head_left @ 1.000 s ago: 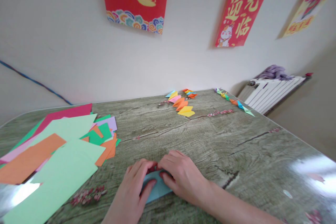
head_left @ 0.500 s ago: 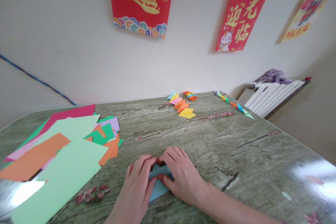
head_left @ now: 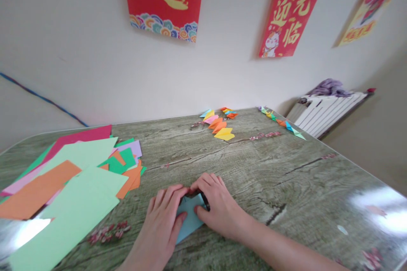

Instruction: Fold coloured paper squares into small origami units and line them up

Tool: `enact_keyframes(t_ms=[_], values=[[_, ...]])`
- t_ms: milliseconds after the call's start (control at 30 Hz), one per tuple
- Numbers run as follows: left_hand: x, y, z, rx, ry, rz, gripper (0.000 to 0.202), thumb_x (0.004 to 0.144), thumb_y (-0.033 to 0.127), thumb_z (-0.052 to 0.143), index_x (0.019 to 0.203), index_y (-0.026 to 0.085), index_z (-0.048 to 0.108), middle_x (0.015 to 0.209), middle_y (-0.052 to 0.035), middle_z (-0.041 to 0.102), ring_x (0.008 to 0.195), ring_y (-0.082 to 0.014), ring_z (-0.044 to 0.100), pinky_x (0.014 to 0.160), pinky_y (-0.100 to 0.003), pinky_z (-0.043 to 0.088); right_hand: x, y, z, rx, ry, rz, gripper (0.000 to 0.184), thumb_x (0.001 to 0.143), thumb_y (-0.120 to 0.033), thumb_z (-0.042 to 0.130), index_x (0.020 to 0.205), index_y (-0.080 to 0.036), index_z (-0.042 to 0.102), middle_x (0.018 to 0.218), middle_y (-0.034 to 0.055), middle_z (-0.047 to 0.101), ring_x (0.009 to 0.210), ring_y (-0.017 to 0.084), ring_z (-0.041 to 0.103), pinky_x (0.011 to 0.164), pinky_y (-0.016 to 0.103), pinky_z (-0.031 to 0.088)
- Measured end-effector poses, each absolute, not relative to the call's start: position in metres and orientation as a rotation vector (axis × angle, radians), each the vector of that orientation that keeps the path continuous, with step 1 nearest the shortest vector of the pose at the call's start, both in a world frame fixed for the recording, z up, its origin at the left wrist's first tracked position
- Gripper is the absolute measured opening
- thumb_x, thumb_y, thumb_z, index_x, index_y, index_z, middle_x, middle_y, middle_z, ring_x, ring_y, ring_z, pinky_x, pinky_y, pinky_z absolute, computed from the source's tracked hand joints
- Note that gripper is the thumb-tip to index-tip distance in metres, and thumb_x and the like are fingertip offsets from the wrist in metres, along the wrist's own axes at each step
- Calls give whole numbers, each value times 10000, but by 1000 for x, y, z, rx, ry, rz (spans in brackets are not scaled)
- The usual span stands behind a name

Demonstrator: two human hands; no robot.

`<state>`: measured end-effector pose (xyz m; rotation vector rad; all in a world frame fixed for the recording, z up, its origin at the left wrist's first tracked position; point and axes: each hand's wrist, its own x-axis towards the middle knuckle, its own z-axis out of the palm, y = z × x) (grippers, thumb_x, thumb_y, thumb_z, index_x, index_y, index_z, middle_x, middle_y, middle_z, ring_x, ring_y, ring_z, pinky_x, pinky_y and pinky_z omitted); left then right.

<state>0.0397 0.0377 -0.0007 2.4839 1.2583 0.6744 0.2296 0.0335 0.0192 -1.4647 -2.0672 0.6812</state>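
A small light-blue paper lies on the wood-patterned table near its front edge, partly folded. My left hand rests on its left side, fingers curled and pressing the paper down, thumb on the blue surface. My right hand covers its right side, fingertips pinching the paper's far edge where they meet the left fingertips. Most of the paper is hidden under both hands.
A loose heap of coloured paper sheets, green, orange, pink and red, lies at the left. Several folded paper pieces sit at the table's back, another row along its back right edge. A white radiator stands beyond.
Both hands have stayed on the blue paper, shifting slightly away from me along it. More flat blue surface shows between the thumbs now. The camera view wobbled a little.
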Motion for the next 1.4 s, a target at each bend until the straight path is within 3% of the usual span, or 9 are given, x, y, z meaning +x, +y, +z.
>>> enact_keyframes(t_ms=[267, 467, 600, 700, 800, 900, 1100, 1233, 1400], values=[[21, 43, 1, 2595, 1076, 527, 454, 936, 191, 453, 1373, 313, 465, 1347, -56, 579, 1186, -256, 539, 946, -415, 498, 242, 42, 22, -1350, -1964, 874, 495, 568, 89, 436, 945, -198, 579, 916, 10, 574, 901, 177, 521, 840, 309, 404], [18, 42, 12, 2457, 1105, 518, 382, 805, 131, 557, 1153, 285, 583, 1213, -48, 642, 1119, -261, 585, 925, -416, 518, 247, 40, 21, -1295, -1981, 844, 437, 643, 64, 499, 974, -206, 591, 955, 11, 587, 952, 189, 523, 884, 337, 398], [21, 43, 15, 2058, 1200, 572, 116, 818, 213, 562, 917, 273, 556, 836, 21, 672, 750, -204, 662, 679, -326, 575, 254, 39, 28, -1179, -1853, 1087, 216, 828, -147, 606, 1036, -207, 607, 989, 21, 604, 939, 185, 538, 857, 326, 424], [24, 41, 15, 1717, 1158, 728, 171, 880, 345, 545, 1034, 274, 522, 867, 13, 689, 794, -211, 682, 707, -333, 575, 251, 34, 32, -1089, -1744, 1260, 183, 878, -301, 623, 1031, -202, 604, 938, 6, 603, 869, 163, 558, 772, 280, 440], [29, 36, 16, 1591, 1127, 785, 166, 879, 389, 570, 987, 267, 542, 839, 22, 682, 798, -202, 673, 720, -308, 560, 239, 28, 31, -1105, -1846, 1066, 251, 745, -243, 771, 915, -199, 592, 876, -23, 581, 802, 143, 542, 696, 238, 412], [33, 34, 16, 1698, 1111, 815, 108, 860, 336, 594, 809, 261, 536, 816, 36, 640, 783, -182, 638, 722, -272, 534, 233, 25, 28, -1098, -2035, 676, 145, 798, -76, 654, 827, -187, 566, 828, -15, 578, 786, 139, 537, 696, 242, 393], [29, 40, 8, 2172, 1174, 868, 242, 785, 128, 588, 961, 291, 558, 1035, 0, 613, 997, -231, 581, 873, -357, 478, 243, 31, 27, -1210, -2528, -126, 79, 877, -132, 590, 831, -185, 554, 847, 32, 593, 769, 203, 469, 700, 337, 351], [27, 39, 1, 2366, 1118, 654, 184, 812, 95, 569, 870, 269, 582, 953, -8, 619, 911, -237, 579, 800, -376, 483, 241, 27, 27, -1220, -2626, -145, 71, 866, -150, 622, 842, -181, 563, 853, 28, 591, 785, 206, 471, 715, 343, 357], [29, 34, -1, 2455, 1110, 645, 97, 881, 147, 556, 890, 240, 583, 939, -24, 609, 891, -239, 559, 782, -392, 469, 244, 27, 23, -1275, -2481, 241, 107, 874, -248, 673, 812, -190, 607, 858, 12, 620, 850, 197, 517, 767, 314, 386]])
